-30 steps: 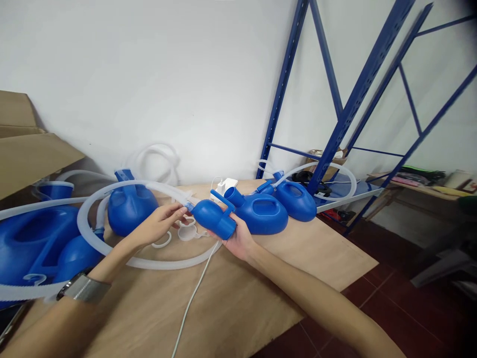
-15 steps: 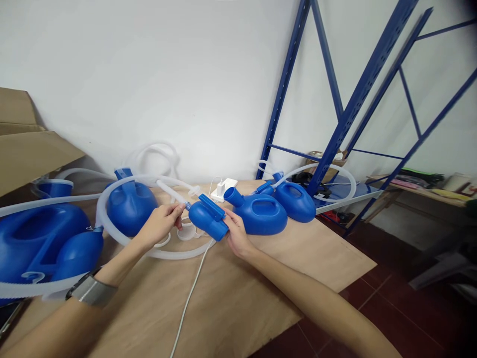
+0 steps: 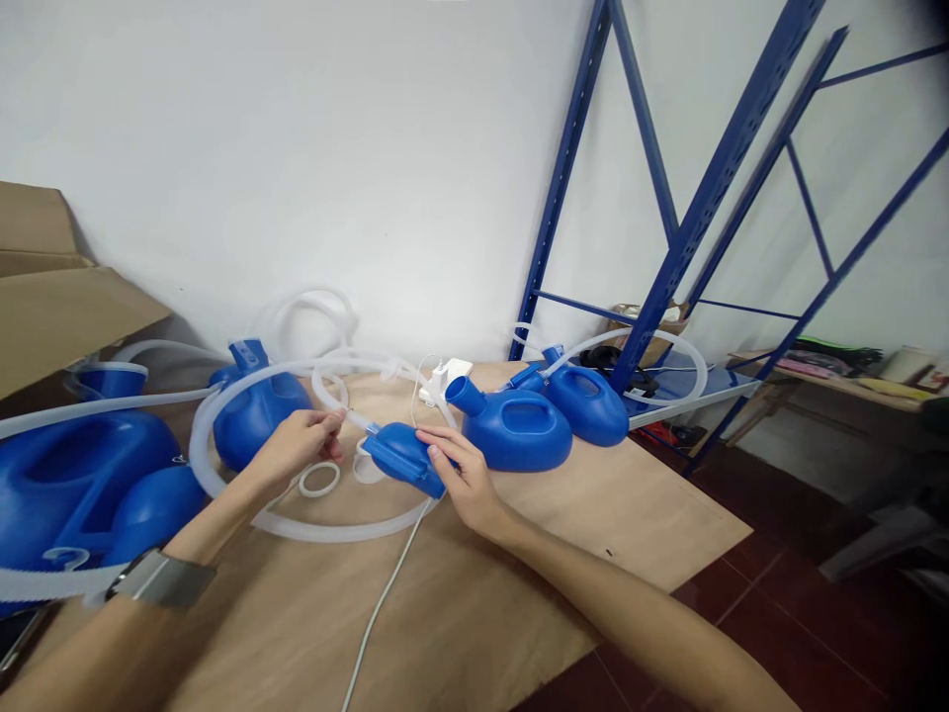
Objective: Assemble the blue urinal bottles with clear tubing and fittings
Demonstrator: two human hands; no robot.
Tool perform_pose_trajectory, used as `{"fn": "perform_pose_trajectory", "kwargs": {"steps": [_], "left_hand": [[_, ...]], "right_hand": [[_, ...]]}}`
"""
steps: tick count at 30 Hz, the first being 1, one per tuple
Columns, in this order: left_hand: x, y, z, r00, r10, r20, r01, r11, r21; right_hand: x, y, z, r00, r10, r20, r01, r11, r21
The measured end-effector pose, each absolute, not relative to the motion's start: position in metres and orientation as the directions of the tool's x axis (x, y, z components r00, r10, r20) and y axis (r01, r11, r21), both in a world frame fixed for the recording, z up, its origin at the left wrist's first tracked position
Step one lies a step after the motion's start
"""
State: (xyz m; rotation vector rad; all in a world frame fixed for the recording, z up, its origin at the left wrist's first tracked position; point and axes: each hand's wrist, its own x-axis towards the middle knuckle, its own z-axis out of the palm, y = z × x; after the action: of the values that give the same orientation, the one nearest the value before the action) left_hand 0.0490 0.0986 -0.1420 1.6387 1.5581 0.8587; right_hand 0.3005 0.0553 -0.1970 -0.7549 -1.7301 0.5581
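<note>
My right hand (image 3: 467, 480) grips a small blue plastic urinal head (image 3: 404, 455), with the thumb and fingers at its right end. A translucent hose (image 3: 350, 417) meets the narrow neck at its left end. Just left of that joint, my left hand (image 3: 301, 445) has its fingers pinched together beside the hose; what they hold, if anything, is too small to make out. Below the hands lie a white ring (image 3: 319, 481) and a white cap (image 3: 367, 467), partly hidden by the urinal head. To the right stands a blue urinal bottle (image 3: 519, 445) with a handle and open spout.
More blue urinal bottles (image 3: 263, 410) with coiled hoses crowd the left side. Another blue bottle (image 3: 593, 410) stands by the blue metal rack (image 3: 671, 267). A white charger (image 3: 445, 381) and cable (image 3: 382, 603) lie on the brown-covered table (image 3: 474, 613). A cardboard box (image 3: 74, 307) is at left.
The urinal head has been turned over, its flap now facing down and left. My left hand has drawn back leftward from the hose joint. My right fingers now lie over the top.
</note>
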Motion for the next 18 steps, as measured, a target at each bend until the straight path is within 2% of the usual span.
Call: {"fn": "perform_pose_trajectory", "kwargs": {"steps": [3, 6, 8, 10, 11, 13, 15, 18], "left_hand": [[0.047, 0.096, -0.136, 0.130, 0.985, -0.109, 0.521, 0.026, 0.853], [0.046, 0.093, -0.128, 0.166, 0.983, -0.077, 0.638, -0.048, 0.769], [0.045, 0.091, -0.123, 0.166, 0.986, 0.032, 0.780, -0.151, 0.608], [0.042, 0.088, -0.121, 0.166, 0.960, 0.226, 0.901, -0.241, 0.360], [0.041, 0.088, -0.122, 0.204, 0.918, 0.340, 0.926, -0.294, 0.237], [0.040, 0.088, -0.127, 0.395, 0.755, 0.524, 0.892, -0.451, -0.023], [0.040, 0.090, -0.136, 0.614, 0.570, 0.546, 0.752, -0.633, -0.184], [0.042, 0.094, -0.149, 0.769, 0.474, 0.429, 0.604, -0.759, -0.243]], "right_hand": [[0.297, 0.061, -0.200, -0.101, 0.825, 0.555, 0.091, 0.564, -0.821], [0.295, 0.069, -0.204, -0.051, 0.905, 0.422, -0.027, 0.421, -0.907], [0.296, 0.073, -0.205, -0.037, 0.933, 0.357, -0.095, 0.352, -0.931], [0.297, 0.075, -0.205, -0.034, 0.947, 0.319, -0.144, 0.311, -0.939], [0.297, 0.074, -0.205, -0.035, 0.952, 0.304, -0.161, 0.294, -0.942], [0.297, 0.073, -0.204, -0.032, 0.958, 0.285, -0.183, 0.275, -0.944], [0.295, 0.070, -0.203, -0.030, 0.958, 0.284, -0.190, 0.273, -0.943], [0.294, 0.066, -0.199, -0.039, 0.962, 0.270, -0.219, 0.256, -0.942]]}}
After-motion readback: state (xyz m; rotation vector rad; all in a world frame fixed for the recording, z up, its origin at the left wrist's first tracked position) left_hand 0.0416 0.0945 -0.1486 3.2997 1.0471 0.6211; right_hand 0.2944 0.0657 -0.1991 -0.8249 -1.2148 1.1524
